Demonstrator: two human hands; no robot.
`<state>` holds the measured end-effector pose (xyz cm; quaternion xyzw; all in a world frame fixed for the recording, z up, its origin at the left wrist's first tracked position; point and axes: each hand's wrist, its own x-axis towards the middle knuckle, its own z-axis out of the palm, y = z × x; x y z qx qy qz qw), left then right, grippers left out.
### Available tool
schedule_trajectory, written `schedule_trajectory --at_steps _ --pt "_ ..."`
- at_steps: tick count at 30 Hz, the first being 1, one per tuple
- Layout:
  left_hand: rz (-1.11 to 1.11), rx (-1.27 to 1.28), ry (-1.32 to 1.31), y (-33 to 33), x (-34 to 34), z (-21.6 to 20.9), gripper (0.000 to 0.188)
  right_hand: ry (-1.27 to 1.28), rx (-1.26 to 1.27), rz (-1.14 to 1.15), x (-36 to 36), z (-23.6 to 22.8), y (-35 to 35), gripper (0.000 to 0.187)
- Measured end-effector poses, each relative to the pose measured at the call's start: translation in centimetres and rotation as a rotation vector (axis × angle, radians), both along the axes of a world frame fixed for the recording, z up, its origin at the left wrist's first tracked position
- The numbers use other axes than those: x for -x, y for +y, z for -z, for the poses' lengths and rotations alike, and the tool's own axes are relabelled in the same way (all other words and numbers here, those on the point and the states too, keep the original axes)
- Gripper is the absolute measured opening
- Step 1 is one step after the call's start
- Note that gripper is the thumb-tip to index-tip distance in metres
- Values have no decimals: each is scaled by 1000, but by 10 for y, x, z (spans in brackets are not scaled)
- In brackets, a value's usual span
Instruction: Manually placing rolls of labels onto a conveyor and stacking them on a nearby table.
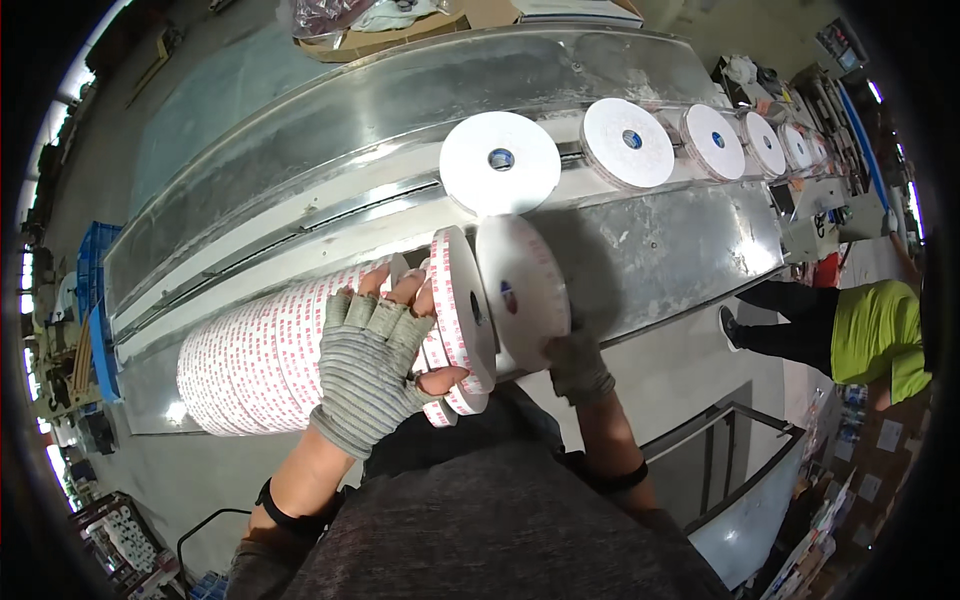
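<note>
Here, nearest: left hand, gloved, fingers clamped on a thin tape roll at the stack's right end. Right hand grips a second roll just right of it. Behind: metal bench, upright discs. Risk, judged: loosened stack rolls toppling.

A long row of white tape rolls with red print lies on its side along the near edge, left of centre, its rolls pressed face to face. At its right end 1 roll is tilted away from the row, a gap opening beside it, its edge showing red marks. Just right of it stands another roll, wider-looking, its plain white face turned toward the viewer with a small dark core hole near the middle, slightly apart from the tilted one.
</note>
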<state>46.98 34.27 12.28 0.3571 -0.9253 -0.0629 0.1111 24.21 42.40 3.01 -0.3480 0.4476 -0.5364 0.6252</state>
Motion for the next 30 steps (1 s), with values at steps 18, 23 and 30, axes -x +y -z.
schedule_trajectory --at_steps 18,23,30 --pt "33 61 58 -3 4 -3 73 921 395 -3 -29 -26 3 93" --pt "8 28 57 -4 8 -7 74 654 311 -80 -17 -29 -6 94" --pt "-56 -13 54 1 6 2 74 1116 546 209 22 -14 -132 86"
